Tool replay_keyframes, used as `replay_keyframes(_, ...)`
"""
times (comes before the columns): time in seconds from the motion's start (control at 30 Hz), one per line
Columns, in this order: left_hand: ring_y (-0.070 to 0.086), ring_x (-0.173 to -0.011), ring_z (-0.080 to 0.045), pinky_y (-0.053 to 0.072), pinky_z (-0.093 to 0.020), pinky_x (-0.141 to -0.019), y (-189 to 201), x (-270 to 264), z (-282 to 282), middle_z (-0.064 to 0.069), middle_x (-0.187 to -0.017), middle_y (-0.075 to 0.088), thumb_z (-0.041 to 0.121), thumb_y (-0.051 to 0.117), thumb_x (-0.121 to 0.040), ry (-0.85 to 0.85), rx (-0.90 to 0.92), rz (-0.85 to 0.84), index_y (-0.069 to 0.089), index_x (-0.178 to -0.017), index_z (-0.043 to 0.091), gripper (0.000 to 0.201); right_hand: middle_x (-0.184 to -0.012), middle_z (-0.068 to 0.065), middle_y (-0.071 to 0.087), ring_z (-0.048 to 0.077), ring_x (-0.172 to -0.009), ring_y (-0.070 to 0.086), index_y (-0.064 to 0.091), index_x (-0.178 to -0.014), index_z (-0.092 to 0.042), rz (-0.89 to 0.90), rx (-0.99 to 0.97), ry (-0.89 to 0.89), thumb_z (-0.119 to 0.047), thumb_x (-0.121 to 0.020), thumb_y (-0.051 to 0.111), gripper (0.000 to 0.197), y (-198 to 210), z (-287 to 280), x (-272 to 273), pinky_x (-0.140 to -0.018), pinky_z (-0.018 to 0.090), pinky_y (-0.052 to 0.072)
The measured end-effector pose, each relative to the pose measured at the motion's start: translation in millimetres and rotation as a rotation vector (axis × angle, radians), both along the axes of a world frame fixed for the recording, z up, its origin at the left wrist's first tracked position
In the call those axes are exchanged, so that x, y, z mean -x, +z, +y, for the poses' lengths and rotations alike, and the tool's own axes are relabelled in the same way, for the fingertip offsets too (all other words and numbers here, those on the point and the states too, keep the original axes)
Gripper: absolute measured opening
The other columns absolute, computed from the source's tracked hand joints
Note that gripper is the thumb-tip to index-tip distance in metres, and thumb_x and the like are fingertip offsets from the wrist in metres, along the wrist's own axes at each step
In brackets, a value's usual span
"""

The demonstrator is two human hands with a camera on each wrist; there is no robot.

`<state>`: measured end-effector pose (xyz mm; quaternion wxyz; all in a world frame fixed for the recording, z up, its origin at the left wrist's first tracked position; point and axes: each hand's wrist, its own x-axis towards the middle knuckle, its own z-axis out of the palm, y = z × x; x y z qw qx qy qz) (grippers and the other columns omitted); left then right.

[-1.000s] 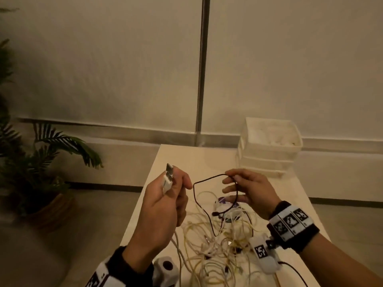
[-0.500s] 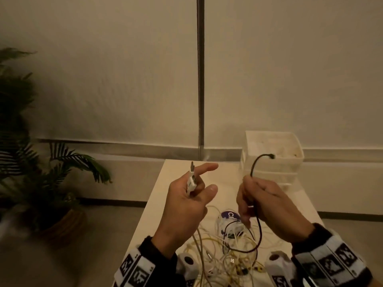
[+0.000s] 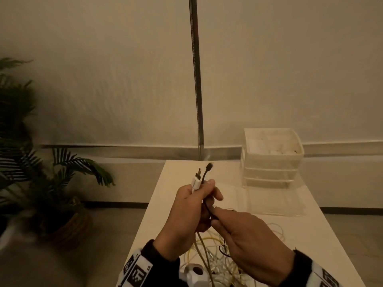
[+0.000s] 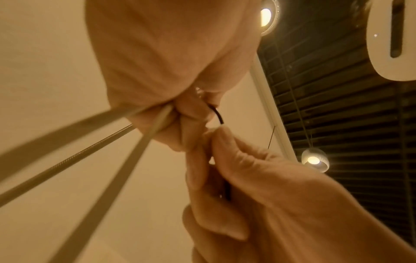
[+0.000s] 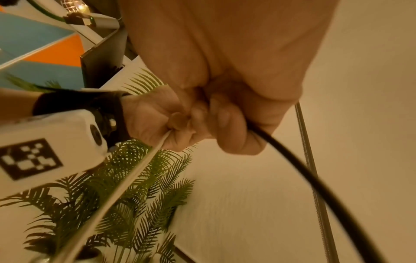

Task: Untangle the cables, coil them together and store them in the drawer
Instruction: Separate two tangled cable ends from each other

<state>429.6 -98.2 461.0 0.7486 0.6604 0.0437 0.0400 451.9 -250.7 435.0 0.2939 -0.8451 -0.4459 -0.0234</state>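
My left hand is raised above the table and grips the plug ends of a white cable and a black cable, both sticking up from the fist. My right hand sits just below and to the right, pinching the black cable where it leaves the left fist. In the left wrist view the black cable runs between the two hands. A tangle of yellow and white cables lies on the table beneath the hands. The white drawer unit stands at the table's far right.
The white table runs away from me toward a pale wall. A potted palm stands on the floor at the left. A metal pole rises behind the table. A white wrist camera shows near the bottom edge.
My right hand brought the black cable's end across to the left hand, which now holds it beside the white plug. The right hand slid down along the black cable.
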Motion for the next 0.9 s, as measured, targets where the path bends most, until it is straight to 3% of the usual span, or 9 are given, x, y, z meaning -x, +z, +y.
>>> replay_keyframes(0.17, 0.029, -0.052, -0.015, 0.026, -0.029, -0.050, 9, 1, -3, -0.005, -0.061, 0.036, 0.036, 0.045, -0.098, 0.053, 0.177, -0.101, 0.046, -0.064, 0.014, 0.040, -0.075, -0.008, 0.048, 0.011, -0.068, 0.042, 0.028, -0.078, -0.040, 0.155, 0.087, 0.052, -0.063, -0.093, 0.019, 0.029, -18, -6, 0, -0.067, 0.034, 0.041)
replay_keyframes(0.27, 0.034, -0.052, -0.015, 0.035, -0.028, -0.049, 14, 0, 6, -0.003, -0.061, 0.034, 0.036, 0.043, -0.098, 0.006, 0.493, -0.207, 0.039, -0.064, 0.015, 0.040, -0.073, -0.001, 0.053, 0.011, -0.068, 0.049, 0.038, -0.075, -0.037, 0.391, -0.038, 0.078, -0.071, -0.086, 0.027, 0.038, -40, -14, 8, -0.069, 0.032, 0.043)
replay_keyframes(0.33, 0.029, -0.046, -0.011, 0.030, -0.022, -0.040, 20, 1, 19, 0.000, -0.061, 0.028, 0.038, 0.042, -0.099, -0.008, 0.506, -0.254, 0.041, -0.065, 0.016, 0.040, -0.073, 0.002, 0.052, 0.017, -0.072, 0.051, 0.044, -0.075, -0.027, 0.558, -0.100, 0.022, -0.066, -0.088, 0.040, 0.041, -51, -25, 13, -0.074, 0.032, 0.045)
replay_keyframes(0.47, 0.023, -0.040, -0.009, 0.022, -0.016, -0.037, 29, 9, 41, 0.003, -0.055, 0.026, 0.034, 0.043, -0.100, 0.168, 0.197, -0.303, 0.044, -0.064, 0.018, 0.039, -0.063, 0.002, 0.056, 0.015, -0.062, 0.055, 0.061, -0.073, -0.016, 0.853, -0.243, 0.033, -0.036, -0.090, 0.057, 0.026, -55, -55, -2, -0.066, 0.025, 0.044)
replay_keyframes(0.57, 0.028, -0.040, -0.013, 0.021, -0.024, -0.037, 34, 16, 56, 0.002, -0.052, 0.035, 0.040, 0.050, -0.097, 0.223, -0.164, -0.354, 0.054, -0.070, 0.016, 0.037, -0.059, 0.003, 0.056, 0.016, -0.059, 0.051, 0.061, -0.072, -0.008, 0.793, -0.276, -0.069, -0.037, -0.090, 0.051, 0.035, -53, -65, -18, -0.064, 0.028, 0.042)
replay_keyframes(0.63, 0.046, -0.047, -0.016, 0.035, -0.036, -0.043, 31, 18, 56, 0.001, -0.058, 0.054, 0.048, 0.053, -0.092, 0.149, -0.573, -0.357, 0.066, -0.080, 0.021, 0.032, -0.057, 0.002, 0.049, 0.015, -0.055, 0.042, 0.060, -0.070, -0.010, 0.733, -0.331, -0.125, -0.035, -0.094, 0.050, 0.036, -42, -62, -27, -0.058, 0.029, 0.036)
replay_keyframes(0.7, 0.064, -0.074, -0.001, 0.050, -0.027, -0.064, 20, 15, 41, 0.013, -0.085, 0.072, 0.048, 0.058, -0.091, -0.007, -0.894, -0.321, 0.072, -0.101, 0.031, 0.024, -0.054, -0.003, 0.045, 0.012, -0.052, 0.038, 0.061, -0.068, -0.011, 0.660, -0.334, -0.141, -0.028, -0.098, 0.050, 0.035, -22, -54, -33, -0.054, 0.028, 0.032)
replay_keyframes(0.8, 0.059, -0.087, 0.016, 0.048, -0.013, -0.074, 1, 9, 6, 0.026, -0.101, 0.070, 0.051, 0.062, -0.088, -0.153, -0.970, -0.235, 0.067, -0.116, 0.038, 0.031, -0.049, -0.007, 0.044, 0.008, -0.047, 0.037, 0.059, -0.063, -0.011, 0.561, -0.256, -0.100, -0.031, -0.097, 0.051, 0.040, 7, -35, -40, -0.051, 0.023, 0.032)
replay_keyframes(0.9, 0.059, -0.066, -0.007, 0.045, -0.029, -0.060, -12, 1, -9, 0.012, -0.074, 0.068, 0.036, 0.066, -0.090, -0.049, -0.867, -0.310, 0.068, -0.087, 0.028, 0.009, -0.051, -0.005, 0.046, 0.012, -0.048, 0.038, 0.055, -0.060, -0.015, 0.585, -0.303, -0.072, -0.031, -0.097, 0.050, 0.041, 24, -28, -43, -0.051, 0.021, 0.033)
